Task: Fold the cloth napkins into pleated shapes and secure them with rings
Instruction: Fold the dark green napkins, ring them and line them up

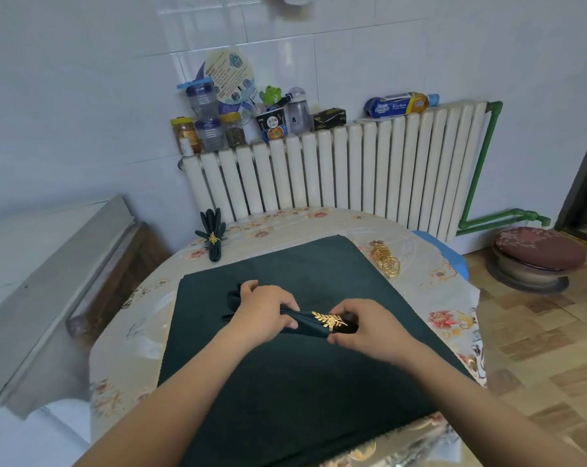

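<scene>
Two hands in view, both working one pleated napkin (307, 323), dark green, gathered into a narrow bundle lying across the middle of a flat dark green cloth (285, 365) spread on the surface (123, 358). Left hand (263, 313) grips the bundle near its fanned end, fingers curled over the top; the pleats spread out just beyond the knuckles, toward the far left. Right hand (362, 326) pinches the bundle's other end, thumb and fingers closed at the gold leaf ring (330, 320). The ring sits around the napkin between the two hands, touching the right fingertips.

One finished napkin (213, 235) rests at the far left edge of the surface, fanned at the top, banded with its own gold leaf ring. A cluster of spare gold rings (386, 261) lies at the far right, just off the flat cloth's corner; exact count unclear, several overlapping.

Surface wears a floral cover. White radiator (335, 176) behind it, jars and bottles on top.
</scene>
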The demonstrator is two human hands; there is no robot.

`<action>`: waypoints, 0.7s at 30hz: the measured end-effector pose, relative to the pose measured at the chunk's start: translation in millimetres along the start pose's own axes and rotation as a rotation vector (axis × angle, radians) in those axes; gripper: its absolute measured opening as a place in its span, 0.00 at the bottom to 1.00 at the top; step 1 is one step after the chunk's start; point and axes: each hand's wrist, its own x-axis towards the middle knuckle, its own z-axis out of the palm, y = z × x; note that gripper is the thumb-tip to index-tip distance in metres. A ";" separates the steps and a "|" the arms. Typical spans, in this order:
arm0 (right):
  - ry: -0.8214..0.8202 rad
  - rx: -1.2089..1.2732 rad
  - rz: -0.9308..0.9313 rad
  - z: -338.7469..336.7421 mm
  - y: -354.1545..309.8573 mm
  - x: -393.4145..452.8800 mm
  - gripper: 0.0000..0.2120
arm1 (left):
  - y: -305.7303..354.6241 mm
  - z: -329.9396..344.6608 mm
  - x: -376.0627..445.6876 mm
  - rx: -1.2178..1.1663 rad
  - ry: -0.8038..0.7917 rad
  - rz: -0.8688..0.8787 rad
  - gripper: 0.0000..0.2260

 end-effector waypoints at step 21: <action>-0.085 -0.280 0.049 55.8 -43.1 -36.0 0.20 | -9.1 19.2 -48.5 0.190 -0.084 0.269 0.12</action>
